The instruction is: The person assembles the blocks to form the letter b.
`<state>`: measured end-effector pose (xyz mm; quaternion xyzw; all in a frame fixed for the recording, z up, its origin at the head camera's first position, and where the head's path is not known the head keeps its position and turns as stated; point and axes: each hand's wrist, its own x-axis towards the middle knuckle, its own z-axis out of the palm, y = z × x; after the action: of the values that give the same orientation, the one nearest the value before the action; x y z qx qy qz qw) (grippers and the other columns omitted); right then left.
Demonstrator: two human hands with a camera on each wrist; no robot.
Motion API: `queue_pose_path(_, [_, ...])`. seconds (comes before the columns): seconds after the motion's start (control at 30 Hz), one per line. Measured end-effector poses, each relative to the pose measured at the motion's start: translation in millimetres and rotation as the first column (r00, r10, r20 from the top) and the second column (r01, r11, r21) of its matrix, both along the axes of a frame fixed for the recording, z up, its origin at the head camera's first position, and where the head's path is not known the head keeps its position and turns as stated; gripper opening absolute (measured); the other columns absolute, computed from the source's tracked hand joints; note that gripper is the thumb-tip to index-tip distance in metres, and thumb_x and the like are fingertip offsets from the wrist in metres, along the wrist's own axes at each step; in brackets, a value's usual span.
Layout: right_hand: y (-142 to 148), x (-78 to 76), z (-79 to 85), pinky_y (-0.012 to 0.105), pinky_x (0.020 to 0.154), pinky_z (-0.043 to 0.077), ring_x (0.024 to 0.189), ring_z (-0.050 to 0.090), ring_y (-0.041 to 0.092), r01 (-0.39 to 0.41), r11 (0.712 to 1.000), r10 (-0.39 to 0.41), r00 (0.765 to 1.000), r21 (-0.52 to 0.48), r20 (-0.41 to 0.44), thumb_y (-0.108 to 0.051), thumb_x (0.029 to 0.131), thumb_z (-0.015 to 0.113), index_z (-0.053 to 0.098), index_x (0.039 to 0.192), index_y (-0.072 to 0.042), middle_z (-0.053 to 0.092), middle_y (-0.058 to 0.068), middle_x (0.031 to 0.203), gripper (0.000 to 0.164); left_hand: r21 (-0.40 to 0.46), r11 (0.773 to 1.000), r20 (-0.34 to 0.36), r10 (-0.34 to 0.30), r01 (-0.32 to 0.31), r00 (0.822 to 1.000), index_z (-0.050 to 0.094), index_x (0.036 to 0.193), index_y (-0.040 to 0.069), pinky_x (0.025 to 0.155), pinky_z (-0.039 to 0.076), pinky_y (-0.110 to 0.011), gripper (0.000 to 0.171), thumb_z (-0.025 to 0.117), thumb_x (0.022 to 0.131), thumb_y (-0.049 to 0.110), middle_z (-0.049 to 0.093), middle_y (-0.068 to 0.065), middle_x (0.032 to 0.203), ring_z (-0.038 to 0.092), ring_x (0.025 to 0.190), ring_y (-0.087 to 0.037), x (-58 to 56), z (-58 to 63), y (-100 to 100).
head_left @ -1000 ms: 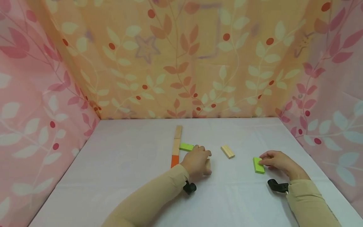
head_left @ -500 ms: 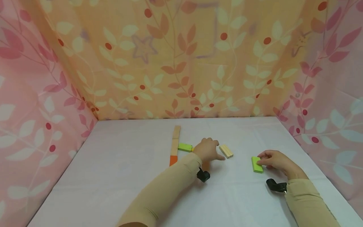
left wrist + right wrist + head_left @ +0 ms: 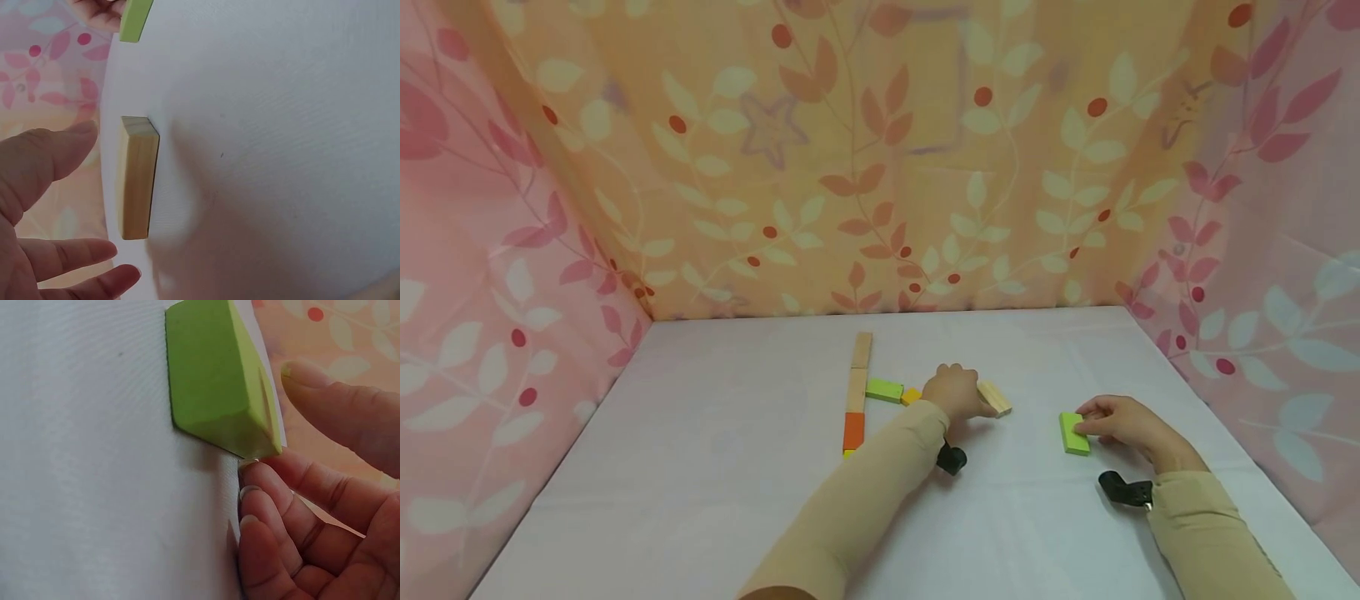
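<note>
My left hand [image 3: 953, 393] reaches over the table beside a plain wooden block [image 3: 995, 399]. In the left wrist view, the thumb and fingers are spread on one side of that wooden block [image 3: 137, 184], with a gap between them and it. My right hand [image 3: 1123, 427] is low at a light green block [image 3: 1074, 433] on the right. The right wrist view has its thumb apart from the green block [image 3: 209, 369], while a fingertip lies close against the block's near end; whether it touches is hard to tell.
Left of centre, two plain wooden blocks [image 3: 858, 390] and an orange block [image 3: 853, 431] form a line. A green block [image 3: 885, 390] and a yellow-orange piece [image 3: 911, 397] branch off to the right. The left sleeve partly covers a yellow piece [image 3: 849, 453]. Patterned cloth walls [image 3: 880, 167] surround the table.
My left hand has moved right, from beside the branching green block to the loose wooden block. The yellow-orange piece has come into view. My right hand stays by its green block.
</note>
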<state>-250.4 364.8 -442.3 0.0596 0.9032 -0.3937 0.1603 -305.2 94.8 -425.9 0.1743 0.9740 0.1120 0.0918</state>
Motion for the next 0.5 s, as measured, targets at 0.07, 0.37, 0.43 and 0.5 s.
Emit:
queue_pose_path(0.07, [0,0.2,-0.1,0.029,0.067,0.045,0.079,0.050,0.019,-0.007,1.000,0.007,1.000,0.008,-0.005,-0.031,0.075,0.074,0.057,0.110,0.002,0.055,0.004,0.085,0.051,-0.002,1.000,0.007,0.002,-0.002,1.000,0.061,0.114,0.019,0.075,0.046,-0.034,0.064,0.069,0.067,0.061,0.058,0.000,0.104,0.048,0.094,-0.018,-1.2,-1.4,2])
queue_pose_path(0.37, [-11,0.4,1.4,0.029,0.058,0.040,0.070,0.045,0.018,-0.063,0.993,0.070,0.995,0.098,-0.071,-0.026,0.071,0.078,0.057,0.099,0.000,0.048,0.005,0.078,0.044,-0.023,1.000,0.011,-0.002,0.002,1.000,0.062,0.112,0.020,0.068,0.044,-0.029,0.064,0.070,0.065,0.062,0.057,0.002,0.095,0.047,0.088,-0.016,-3.8,-5.6,9])
queue_pose_path(0.43, [-14,1.6,3.6,0.029,0.058,0.040,0.069,0.046,0.018,-0.073,0.991,0.083,0.993,0.114,-0.086,-0.024,0.070,0.078,0.056,0.095,0.000,0.049,0.005,0.078,0.041,-0.029,1.000,0.011,-0.004,0.004,1.000,0.062,0.112,0.020,0.068,0.045,-0.029,0.064,0.070,0.065,0.062,0.057,0.002,0.094,0.047,0.088,-0.016,-2.6,-4.4,9])
queue_pose_path(0.5, [-16,2.4,4.5,0.030,0.057,0.040,0.068,0.046,0.018,-0.080,0.987,0.094,0.991,0.140,-0.094,-0.025,0.069,0.079,0.055,0.092,-0.001,0.049,0.005,0.078,0.041,-0.034,0.999,0.009,-0.003,0.004,1.000,0.061,0.112,0.019,0.069,0.045,-0.030,0.064,0.070,0.065,0.062,0.057,0.001,0.096,0.047,0.088,-0.017,-1.3,-2.6,9])
